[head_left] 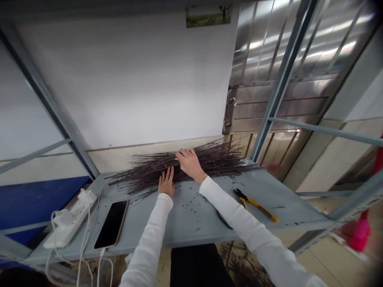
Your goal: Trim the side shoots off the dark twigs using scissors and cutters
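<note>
A loose pile of thin dark brown twigs point(215, 161) lies lengthwise along the back of the grey metal shelf point(191, 231). My left hand point(166, 183) rests at the pile's front edge, fingers spread over the twigs. Just to its right and farther back, my right hand point(190, 162) has its fingers bent together on top of the pile, closed on twigs; how many is hidden. Yellow-and-black pliers point(257, 205) lie on the shelf to the right of my right forearm. Beneath that forearm shows part of a dark curved item point(223, 219).
A phone point(112, 225) lies at the left front, its white cable hanging over the edge. Beside it is a white power strip point(68, 221) with plugs and cords. Small twig bits litter the shelf. Metal uprights point(284, 79) stand at both sides; more twigs point(245, 263) lie below.
</note>
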`<act>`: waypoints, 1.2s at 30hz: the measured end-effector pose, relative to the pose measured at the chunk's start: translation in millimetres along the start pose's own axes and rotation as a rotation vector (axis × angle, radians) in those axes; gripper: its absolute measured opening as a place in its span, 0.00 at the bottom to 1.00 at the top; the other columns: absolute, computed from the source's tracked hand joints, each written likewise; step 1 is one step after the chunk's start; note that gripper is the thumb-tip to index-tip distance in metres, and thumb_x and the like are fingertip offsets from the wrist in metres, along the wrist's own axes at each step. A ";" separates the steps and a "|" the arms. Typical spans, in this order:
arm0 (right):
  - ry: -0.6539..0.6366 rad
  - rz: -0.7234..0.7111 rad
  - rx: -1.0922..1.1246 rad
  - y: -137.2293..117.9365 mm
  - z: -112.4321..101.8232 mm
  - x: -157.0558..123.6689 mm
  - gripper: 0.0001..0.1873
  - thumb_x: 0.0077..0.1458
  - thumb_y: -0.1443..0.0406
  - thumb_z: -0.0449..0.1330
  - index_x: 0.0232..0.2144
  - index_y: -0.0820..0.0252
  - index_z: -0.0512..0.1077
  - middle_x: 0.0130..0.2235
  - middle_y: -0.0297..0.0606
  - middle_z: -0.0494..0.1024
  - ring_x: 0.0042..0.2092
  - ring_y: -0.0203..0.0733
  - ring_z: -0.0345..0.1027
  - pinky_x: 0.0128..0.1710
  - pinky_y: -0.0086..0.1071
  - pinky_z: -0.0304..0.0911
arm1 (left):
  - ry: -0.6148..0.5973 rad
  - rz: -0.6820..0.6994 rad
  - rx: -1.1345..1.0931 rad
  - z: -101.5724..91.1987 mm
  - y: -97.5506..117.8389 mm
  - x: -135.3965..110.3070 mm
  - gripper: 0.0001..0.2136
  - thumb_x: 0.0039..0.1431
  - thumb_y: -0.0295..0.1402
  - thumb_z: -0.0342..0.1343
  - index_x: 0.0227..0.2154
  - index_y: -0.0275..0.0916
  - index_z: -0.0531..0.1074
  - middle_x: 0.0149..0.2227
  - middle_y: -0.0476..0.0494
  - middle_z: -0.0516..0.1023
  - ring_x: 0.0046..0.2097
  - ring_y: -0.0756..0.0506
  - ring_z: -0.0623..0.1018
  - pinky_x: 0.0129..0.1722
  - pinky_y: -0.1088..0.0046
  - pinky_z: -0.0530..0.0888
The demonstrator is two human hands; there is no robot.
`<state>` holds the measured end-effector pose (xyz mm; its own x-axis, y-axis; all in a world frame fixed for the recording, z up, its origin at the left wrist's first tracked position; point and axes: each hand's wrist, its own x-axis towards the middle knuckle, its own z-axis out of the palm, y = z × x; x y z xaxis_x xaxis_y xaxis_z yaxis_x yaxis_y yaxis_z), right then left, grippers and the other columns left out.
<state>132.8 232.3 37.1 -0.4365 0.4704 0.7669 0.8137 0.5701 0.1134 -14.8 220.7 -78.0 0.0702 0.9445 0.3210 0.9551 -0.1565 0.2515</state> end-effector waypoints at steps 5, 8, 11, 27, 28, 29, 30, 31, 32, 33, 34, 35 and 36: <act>0.004 0.018 -0.004 4.2 -4.5 2.5 0.08 0.62 0.70 0.50 0.35 0.60 0.70 0.38 0.41 0.74 0.39 0.45 0.61 0.40 0.36 0.48 | -0.031 0.013 0.055 5.0 -3.9 1.9 0.40 0.53 0.17 0.45 0.66 0.49 0.38 0.68 0.47 0.48 0.65 0.37 0.58 0.60 0.55 0.59; -0.011 0.039 -0.004 8.5 -6.1 6.5 0.09 0.62 0.70 0.49 0.36 0.60 0.69 0.39 0.43 0.74 0.40 0.46 0.61 0.40 0.37 0.48 | -0.040 0.017 0.054 7.1 -4.5 3.8 0.42 0.50 0.15 0.45 0.66 0.49 0.38 0.68 0.46 0.49 0.64 0.37 0.59 0.61 0.55 0.59; -0.042 0.053 0.003 12.4 -4.0 10.2 0.10 0.63 0.69 0.47 0.37 0.60 0.69 0.40 0.45 0.73 0.41 0.47 0.62 0.42 0.38 0.48 | -0.047 0.015 0.034 8.9 -6.3 4.9 0.43 0.48 0.14 0.46 0.66 0.48 0.40 0.68 0.46 0.49 0.64 0.37 0.59 0.61 0.55 0.59; -0.303 0.022 0.130 -56.3 63.0 0.4 0.18 0.56 0.70 0.55 0.50 0.61 0.66 0.54 0.47 0.68 0.57 0.49 0.55 0.55 0.43 0.50 | 0.166 -0.150 -0.134 2.6 -26.1 -29.2 0.10 0.61 0.31 0.53 0.44 0.36 0.71 0.48 0.40 0.75 0.48 0.43 0.75 0.47 0.57 0.72; -0.319 -0.005 0.144 -69.0 70.4 4.3 0.17 0.57 0.69 0.55 0.49 0.60 0.67 0.53 0.46 0.69 0.57 0.47 0.56 0.55 0.42 0.52 | 0.204 -0.192 -0.132 -1.7 -32.5 -32.6 0.09 0.61 0.32 0.54 0.42 0.36 0.72 0.45 0.42 0.76 0.45 0.43 0.76 0.46 0.58 0.73; -0.332 -0.022 0.152 -81.0 78.1 8.2 0.16 0.58 0.68 0.55 0.49 0.60 0.68 0.52 0.45 0.69 0.56 0.46 0.58 0.54 0.41 0.54 | 0.244 -0.237 -0.126 -6.6 -39.9 -35.5 0.08 0.61 0.32 0.54 0.41 0.35 0.72 0.44 0.42 0.76 0.44 0.44 0.76 0.45 0.58 0.73; -0.342 -0.030 0.155 -92.0 86.0 12.1 0.15 0.59 0.67 0.54 0.49 0.61 0.68 0.51 0.44 0.70 0.55 0.45 0.59 0.54 0.42 0.55 | 0.289 -0.280 -0.120 -12.1 -47.8 -37.4 0.08 0.61 0.31 0.53 0.41 0.35 0.71 0.44 0.42 0.75 0.45 0.43 0.75 0.45 0.57 0.72; -0.351 -0.031 0.155 -101.6 93.6 15.6 0.15 0.60 0.65 0.54 0.49 0.61 0.68 0.51 0.44 0.70 0.54 0.45 0.61 0.53 0.43 0.57 | 0.335 -0.320 -0.113 -18.1 -56.1 -38.4 0.08 0.61 0.29 0.52 0.42 0.35 0.71 0.45 0.40 0.74 0.47 0.41 0.74 0.47 0.56 0.72; -0.359 -0.029 0.152 -109.6 100.6 18.9 0.15 0.60 0.64 0.55 0.49 0.62 0.68 0.50 0.43 0.71 0.53 0.46 0.63 0.52 0.45 0.59 | 0.378 -0.351 -0.107 -24.3 -64.4 -38.2 0.10 0.61 0.27 0.50 0.44 0.34 0.70 0.47 0.37 0.73 0.51 0.40 0.73 0.49 0.56 0.70; -0.368 -0.026 0.147 -116.0 107.0 21.6 0.15 0.61 0.62 0.55 0.49 0.62 0.68 0.50 0.43 0.71 0.52 0.46 0.64 0.51 0.46 0.60 | 0.417 -0.375 -0.100 -30.4 -72.4 -36.8 0.12 0.60 0.24 0.48 0.46 0.33 0.68 0.49 0.32 0.71 0.54 0.38 0.70 0.51 0.55 0.69; -0.378 -0.023 0.142 -120.9 112.4 23.7 0.16 0.60 0.61 0.56 0.49 0.62 0.67 0.50 0.42 0.70 0.51 0.46 0.65 0.50 0.47 0.62 | 0.447 -0.389 -0.093 -36.4 -80.1 -34.2 0.15 0.59 0.22 0.47 0.49 0.31 0.66 0.53 0.29 0.68 0.57 0.36 0.67 0.53 0.55 0.67; -0.389 -0.020 0.137 -124.4 117.0 25.1 0.16 0.60 0.60 0.56 0.49 0.62 0.68 0.50 0.42 0.70 0.50 0.45 0.66 0.49 0.46 0.64 | 0.465 -0.393 -0.086 -42.0 -87.2 -30.4 0.18 0.58 0.21 0.46 0.52 0.30 0.63 0.56 0.26 0.64 0.60 0.35 0.64 0.55 0.55 0.65; -0.399 -0.016 0.131 -126.9 120.6 25.9 0.17 0.60 0.60 0.57 0.49 0.62 0.68 0.51 0.42 0.70 0.49 0.45 0.67 0.48 0.46 0.65 | 0.467 -0.385 -0.079 -46.9 -93.7 -25.6 0.20 0.57 0.21 0.46 0.54 0.30 0.61 0.58 0.25 0.61 0.61 0.35 0.62 0.56 0.55 0.64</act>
<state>-28.0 253.4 -33.7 -0.5844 0.6701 0.4576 0.7609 0.6484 0.0223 -119.5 197.6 -66.9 -0.4269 0.7135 0.5556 0.8612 0.1332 0.4905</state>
